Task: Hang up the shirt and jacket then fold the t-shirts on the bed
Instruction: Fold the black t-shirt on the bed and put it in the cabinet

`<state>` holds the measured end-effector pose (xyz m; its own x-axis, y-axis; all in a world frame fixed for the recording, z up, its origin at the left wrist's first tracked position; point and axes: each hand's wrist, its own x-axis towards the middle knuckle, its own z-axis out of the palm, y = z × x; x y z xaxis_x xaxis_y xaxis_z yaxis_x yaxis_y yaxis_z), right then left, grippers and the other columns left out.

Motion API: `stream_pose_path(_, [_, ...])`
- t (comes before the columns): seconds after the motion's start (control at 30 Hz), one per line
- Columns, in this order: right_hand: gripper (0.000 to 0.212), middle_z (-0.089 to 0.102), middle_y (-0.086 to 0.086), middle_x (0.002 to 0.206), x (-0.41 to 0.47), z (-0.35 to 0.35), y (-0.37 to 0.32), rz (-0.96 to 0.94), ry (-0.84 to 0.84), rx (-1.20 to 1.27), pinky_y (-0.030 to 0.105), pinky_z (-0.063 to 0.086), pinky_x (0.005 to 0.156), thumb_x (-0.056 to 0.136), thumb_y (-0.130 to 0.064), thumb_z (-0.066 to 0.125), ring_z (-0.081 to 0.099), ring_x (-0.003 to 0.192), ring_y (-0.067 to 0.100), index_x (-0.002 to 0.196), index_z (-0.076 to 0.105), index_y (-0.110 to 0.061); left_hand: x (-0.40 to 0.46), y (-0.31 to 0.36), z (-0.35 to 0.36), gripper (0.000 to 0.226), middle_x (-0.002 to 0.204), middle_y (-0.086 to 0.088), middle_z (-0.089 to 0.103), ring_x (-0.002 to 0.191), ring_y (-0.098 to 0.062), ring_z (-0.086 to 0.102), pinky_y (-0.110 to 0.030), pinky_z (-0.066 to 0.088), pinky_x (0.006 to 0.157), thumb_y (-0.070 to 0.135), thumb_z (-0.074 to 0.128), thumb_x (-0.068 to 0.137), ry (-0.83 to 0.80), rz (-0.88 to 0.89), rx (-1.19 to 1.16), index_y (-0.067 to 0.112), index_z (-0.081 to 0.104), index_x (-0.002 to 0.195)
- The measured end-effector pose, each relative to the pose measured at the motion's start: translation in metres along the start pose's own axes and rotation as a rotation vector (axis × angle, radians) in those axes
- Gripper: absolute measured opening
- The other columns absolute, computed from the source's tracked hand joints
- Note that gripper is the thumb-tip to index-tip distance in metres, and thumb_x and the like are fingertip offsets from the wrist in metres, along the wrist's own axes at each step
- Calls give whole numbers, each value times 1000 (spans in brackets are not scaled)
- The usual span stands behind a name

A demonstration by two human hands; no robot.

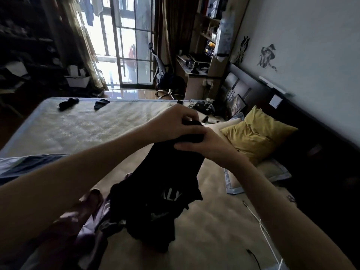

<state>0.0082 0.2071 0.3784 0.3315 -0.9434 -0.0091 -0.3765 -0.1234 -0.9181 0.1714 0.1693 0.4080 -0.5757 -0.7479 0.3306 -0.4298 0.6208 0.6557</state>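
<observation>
I see one bed (81,123), pale woven mat on top. One black t-shirt (165,184) with white lettering, lifted above bed centre, hem bunched on mattress beside pinkish-lilac clothing heap (85,215). One yellow pillow (257,133) near headboard, one pale pillow (272,170) under it. Two small dark garments (69,103) at far edge, well apart from my hands. Left hand (173,121) fingers curled, gripping shirt top; right hand (206,145) pinches same bunch, thumb extended across the fabric. One white cable (263,225) at right.
</observation>
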Motion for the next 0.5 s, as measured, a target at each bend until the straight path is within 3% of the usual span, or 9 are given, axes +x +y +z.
stream_pose_path(0.1, [18,74,1,83,-4,-2,1,-15,87,41,23,53,72,81,-23,82,70,79,9,94,76,-11,-17,-18,-4,33,59,11,62,51,0,50,-16,40,51,42,80,78,-4,-157,-188,15,62,88])
stream_pose_path(0.2, [22,77,7,90,-6,-2,1,-22,139,97,29,56,75,81,-26,82,74,84,17,97,77,-11,-46,-53,4,45,82,5,70,74,-7,63,-23,48,66,58,81,69,-126,-258,-318,27,63,96])
stream_pose_path(0.3, [19,78,8,93,-3,-4,-4,-14,202,233,32,56,78,78,-25,83,74,87,21,93,78,-15,-77,-85,26,33,100,7,72,96,-5,66,-21,52,81,36,82,78,-335,-273,-339,32,68,108])
stream_pose_path(0.4, [31,77,9,94,-1,-8,-14,-25,188,383,28,57,74,74,-25,80,74,86,22,99,76,-8,-101,-109,50,20,90,10,72,85,2,64,-19,51,79,21,76,87,-444,-290,-258,20,69,106])
stream_pose_path(0.5, [22,77,10,93,-3,-15,-25,-75,191,447,26,59,72,75,-22,77,74,84,21,93,78,-10,-114,-123,60,5,83,4,70,75,5,59,-16,46,74,15,65,95,-450,-314,-245,12,69,97])
